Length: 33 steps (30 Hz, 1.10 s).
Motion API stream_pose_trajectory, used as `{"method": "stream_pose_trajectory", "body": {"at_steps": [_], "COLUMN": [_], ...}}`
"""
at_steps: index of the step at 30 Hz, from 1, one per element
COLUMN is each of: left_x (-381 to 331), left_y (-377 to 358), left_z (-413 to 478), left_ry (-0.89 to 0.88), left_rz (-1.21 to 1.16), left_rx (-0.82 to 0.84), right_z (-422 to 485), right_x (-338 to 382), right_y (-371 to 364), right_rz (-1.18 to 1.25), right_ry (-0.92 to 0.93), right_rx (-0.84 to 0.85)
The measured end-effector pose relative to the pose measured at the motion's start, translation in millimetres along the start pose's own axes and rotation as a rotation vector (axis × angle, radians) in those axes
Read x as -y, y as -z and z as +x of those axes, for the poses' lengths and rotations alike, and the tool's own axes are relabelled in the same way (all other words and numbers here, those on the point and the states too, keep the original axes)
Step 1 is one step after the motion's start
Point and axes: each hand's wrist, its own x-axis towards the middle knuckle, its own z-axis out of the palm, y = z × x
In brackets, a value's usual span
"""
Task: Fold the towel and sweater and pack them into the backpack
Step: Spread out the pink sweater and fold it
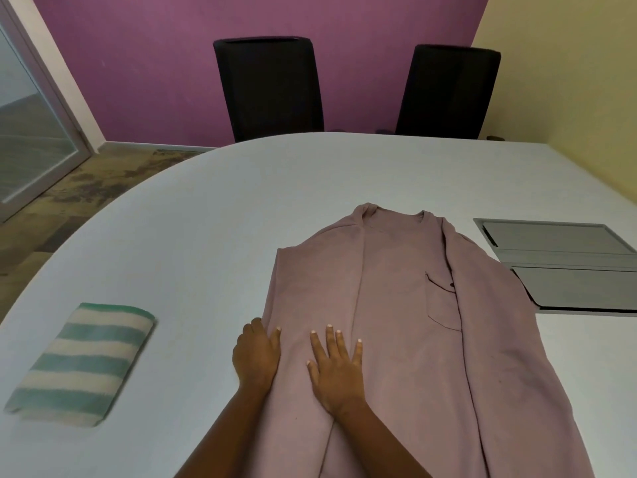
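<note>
Purple wall [155, 63] fills the back of the room, with a glass door [27, 115] at the far left and two black chairs [269, 88] [448, 91] pushed up to the far edge of a pale, rounded table [206, 219]. On the table's left side lies the towel [82, 363], green and cream striped, already folded into a thick rectangle and well apart from both hands.

Near the table's front edge the left hand [256, 357] grips the left edge of the sweater [413, 339]: its thumb lies on top of the cloth and its fingers curl at the edge. Just beside it the right hand [339, 370] rests flat on the sweater, palm down, fingers straight and spread.

The pink sweater lies lengthwise on the table, neck away from the person and hem towards them. Its right side is folded over the front and covers part of a chest pocket [443, 305]. Right of it, a grey panel [565, 267] is set into the tabletop, below a yellow wall [568, 81].
</note>
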Motion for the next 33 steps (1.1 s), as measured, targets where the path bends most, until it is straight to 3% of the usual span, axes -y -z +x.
{"method": "stream_pose_trajectory", "body": {"at_steps": [10,13,16,22,24,26,33], "left_x": [23,28,28,12,16,25,38], "left_y": [24,32,40,54,54,52,51], "left_z": [-51,-61,-63,-69,-77,-87,-135], "left_ry": [0.114,0.161,0.203,0.192,0.225,0.265,0.279], "left_rz": [-0.001,-0.046,-0.141,-0.179,-0.147,-0.132,-0.107], "left_rx": [0.111,0.176,0.272,0.307,0.336,0.361,0.262], "right_z": [-66,-83,-99,-149,-164,-166,-170], "right_x": [9,11,12,14,9,-1,9], "right_y": [9,20,23,6,-9,-35,-13], "right_rz": [0.036,0.153,0.2,0.225,0.18,0.162,0.125], "right_ry": [0.018,0.089,0.115,0.082,0.1,0.092,0.005], "right_rx": [-0.001,0.193,0.248,0.157,0.246,0.136,0.039]}}
